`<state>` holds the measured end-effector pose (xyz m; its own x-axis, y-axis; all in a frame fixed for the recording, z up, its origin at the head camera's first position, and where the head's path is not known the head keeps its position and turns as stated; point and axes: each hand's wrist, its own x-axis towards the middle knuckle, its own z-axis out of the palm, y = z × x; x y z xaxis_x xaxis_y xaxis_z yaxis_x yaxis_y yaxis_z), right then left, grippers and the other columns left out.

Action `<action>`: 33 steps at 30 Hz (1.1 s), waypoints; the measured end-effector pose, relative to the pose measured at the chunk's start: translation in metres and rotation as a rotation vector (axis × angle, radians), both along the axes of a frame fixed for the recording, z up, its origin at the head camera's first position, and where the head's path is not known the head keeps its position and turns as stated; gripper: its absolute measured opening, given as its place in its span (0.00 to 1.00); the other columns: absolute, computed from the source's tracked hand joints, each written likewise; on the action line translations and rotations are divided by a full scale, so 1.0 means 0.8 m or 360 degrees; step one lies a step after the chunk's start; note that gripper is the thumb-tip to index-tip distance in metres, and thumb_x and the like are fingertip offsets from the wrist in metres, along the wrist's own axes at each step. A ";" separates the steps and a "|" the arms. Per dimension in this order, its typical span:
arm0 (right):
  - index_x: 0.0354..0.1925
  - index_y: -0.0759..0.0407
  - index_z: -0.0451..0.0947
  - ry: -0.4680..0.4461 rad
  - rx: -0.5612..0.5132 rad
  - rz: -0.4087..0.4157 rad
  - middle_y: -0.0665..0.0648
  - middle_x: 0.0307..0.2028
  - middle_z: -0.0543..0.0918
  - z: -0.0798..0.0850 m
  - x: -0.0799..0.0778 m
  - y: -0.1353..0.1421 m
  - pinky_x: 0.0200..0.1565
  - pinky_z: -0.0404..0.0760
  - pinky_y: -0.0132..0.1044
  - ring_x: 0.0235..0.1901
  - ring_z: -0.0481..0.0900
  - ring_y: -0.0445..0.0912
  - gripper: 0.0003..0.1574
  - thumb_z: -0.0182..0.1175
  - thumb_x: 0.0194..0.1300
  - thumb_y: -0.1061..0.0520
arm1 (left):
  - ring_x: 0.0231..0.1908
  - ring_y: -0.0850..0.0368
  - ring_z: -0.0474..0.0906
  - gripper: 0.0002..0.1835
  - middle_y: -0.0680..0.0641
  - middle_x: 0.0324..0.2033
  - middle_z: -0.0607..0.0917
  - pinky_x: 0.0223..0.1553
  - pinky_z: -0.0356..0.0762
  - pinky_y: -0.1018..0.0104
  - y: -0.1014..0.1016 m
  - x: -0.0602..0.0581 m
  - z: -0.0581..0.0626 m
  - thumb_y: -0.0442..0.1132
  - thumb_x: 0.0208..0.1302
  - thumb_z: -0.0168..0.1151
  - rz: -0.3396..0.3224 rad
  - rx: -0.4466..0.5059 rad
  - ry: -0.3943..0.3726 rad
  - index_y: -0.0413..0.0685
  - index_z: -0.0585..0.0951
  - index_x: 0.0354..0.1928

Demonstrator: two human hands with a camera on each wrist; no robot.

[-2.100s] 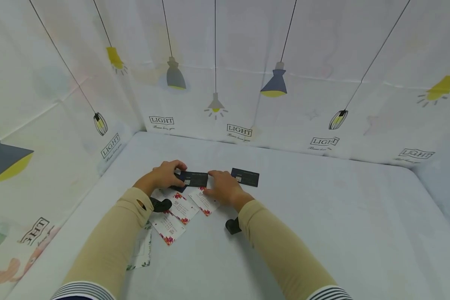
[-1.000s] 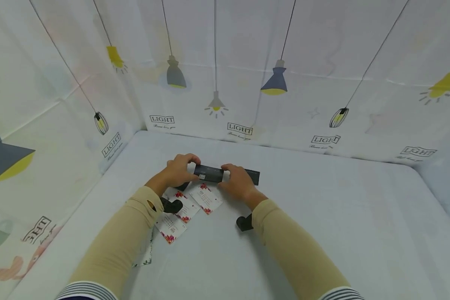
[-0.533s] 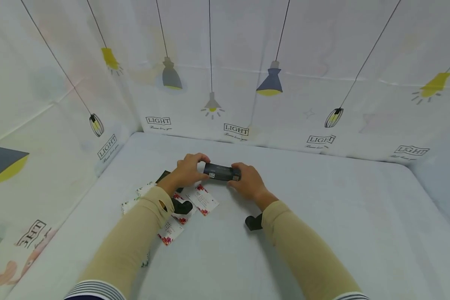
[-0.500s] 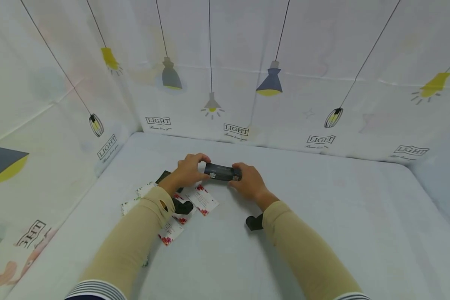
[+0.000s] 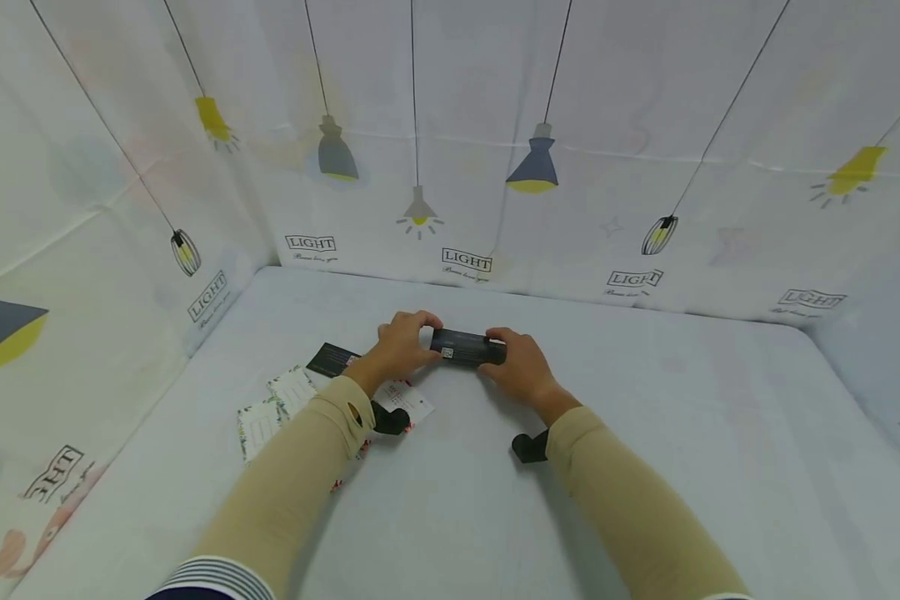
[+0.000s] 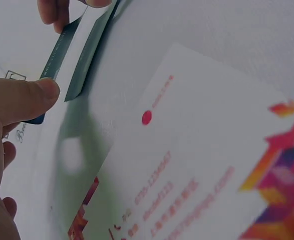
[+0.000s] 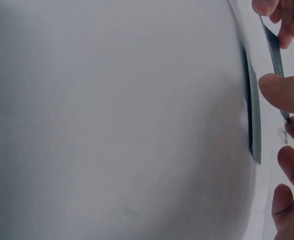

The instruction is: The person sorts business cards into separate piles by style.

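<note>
My left hand (image 5: 401, 346) and right hand (image 5: 521, 362) pinch opposite ends of a black business card (image 5: 461, 343), thumbs on the near side. The card bows a little between them and shows a small white square code near its left end. In the left wrist view, a second black card (image 6: 90, 57) lies on the table just under the held card (image 6: 61, 50). From the right wrist, the lower card (image 7: 255, 115) appears nearly edge-on, with my right thumb (image 7: 282, 94) above it. My left hand and forearm partly cover the cards behind them.
Left of my left wrist lie another black card (image 5: 332, 358) and white leaf-bordered cards (image 5: 258, 425). A white card with red flower corners (image 5: 416, 404) sits below my left hand. The white table (image 5: 645, 433) meets a lamp-printed curtain (image 5: 607, 108) at the back.
Both hands have moved right with the black card, from above the flowered cards to above the lone black card. The black card at left and the leaf-bordered cards have come into clearer view.
</note>
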<state>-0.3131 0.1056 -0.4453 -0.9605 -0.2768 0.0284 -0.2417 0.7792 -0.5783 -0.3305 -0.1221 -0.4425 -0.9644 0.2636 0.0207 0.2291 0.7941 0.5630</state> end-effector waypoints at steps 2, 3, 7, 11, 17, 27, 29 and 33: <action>0.69 0.59 0.68 -0.0016 -0.0001 -0.0019 0.64 0.61 0.76 -0.002 0.000 0.005 0.63 0.66 0.52 0.61 0.70 0.59 0.38 0.67 0.64 0.53 | 0.67 0.45 0.61 0.26 0.47 0.62 0.76 0.61 0.54 0.43 0.006 -0.001 -0.001 0.43 0.62 0.73 0.0004 0.0007 0.0004 0.52 0.77 0.60; 0.69 0.59 0.68 -0.0019 -0.0005 -0.0026 0.65 0.61 0.76 -0.003 0.000 0.008 0.62 0.67 0.53 0.60 0.71 0.59 0.38 0.67 0.64 0.53 | 0.67 0.45 0.61 0.26 0.47 0.62 0.76 0.62 0.54 0.43 0.008 -0.001 -0.002 0.43 0.62 0.73 0.0006 0.0009 0.0004 0.52 0.77 0.60; 0.69 0.59 0.68 -0.0019 -0.0026 -0.0043 0.65 0.61 0.75 -0.004 0.001 0.016 0.59 0.70 0.53 0.58 0.72 0.58 0.38 0.67 0.65 0.51 | 0.68 0.45 0.61 0.25 0.47 0.62 0.76 0.62 0.53 0.43 0.018 -0.002 -0.003 0.43 0.62 0.73 0.0022 0.0020 -0.0009 0.53 0.77 0.60; 0.69 0.61 0.68 -0.0004 -0.0033 -0.0036 0.65 0.62 0.75 -0.004 0.003 0.022 0.60 0.70 0.53 0.59 0.72 0.59 0.37 0.66 0.66 0.52 | 0.68 0.45 0.61 0.25 0.46 0.63 0.75 0.64 0.52 0.44 0.025 -0.002 -0.003 0.43 0.62 0.72 0.0031 0.0012 -0.0036 0.54 0.77 0.60; 0.68 0.61 0.68 -0.0006 -0.0056 -0.0045 0.65 0.62 0.75 -0.008 0.004 0.028 0.59 0.70 0.54 0.59 0.72 0.60 0.36 0.65 0.66 0.53 | 0.68 0.44 0.60 0.24 0.44 0.63 0.75 0.63 0.53 0.44 0.033 -0.004 -0.006 0.43 0.63 0.72 0.0031 0.0030 -0.0057 0.53 0.77 0.59; 0.69 0.63 0.67 -0.0035 -0.0043 -0.0072 0.68 0.63 0.73 -0.014 0.001 0.036 0.60 0.70 0.54 0.59 0.72 0.61 0.36 0.64 0.68 0.54 | 0.67 0.44 0.61 0.24 0.45 0.62 0.76 0.62 0.55 0.44 0.040 -0.014 -0.013 0.44 0.63 0.72 -0.0016 -0.0017 -0.0075 0.54 0.77 0.60; 0.69 0.63 0.67 -0.0028 -0.0043 -0.0066 0.68 0.64 0.73 -0.013 0.000 0.037 0.60 0.69 0.54 0.60 0.71 0.61 0.36 0.64 0.68 0.54 | 0.67 0.44 0.61 0.24 0.44 0.62 0.76 0.62 0.55 0.44 0.041 -0.014 -0.013 0.45 0.63 0.72 -0.0017 -0.0024 -0.0073 0.54 0.77 0.59; 0.70 0.63 0.66 -0.0044 -0.0039 -0.0053 0.69 0.65 0.72 -0.013 -0.002 0.036 0.63 0.67 0.54 0.62 0.70 0.62 0.36 0.63 0.69 0.54 | 0.68 0.44 0.60 0.23 0.44 0.63 0.75 0.63 0.54 0.43 0.042 -0.017 -0.015 0.45 0.63 0.71 -0.0018 -0.0042 -0.0079 0.55 0.77 0.59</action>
<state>-0.3146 0.1345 -0.4560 -0.9697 -0.2442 0.0081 -0.1995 0.7722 -0.6032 -0.3440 -0.0886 -0.4544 -0.9611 0.2740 -0.0341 0.2103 0.8064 0.5527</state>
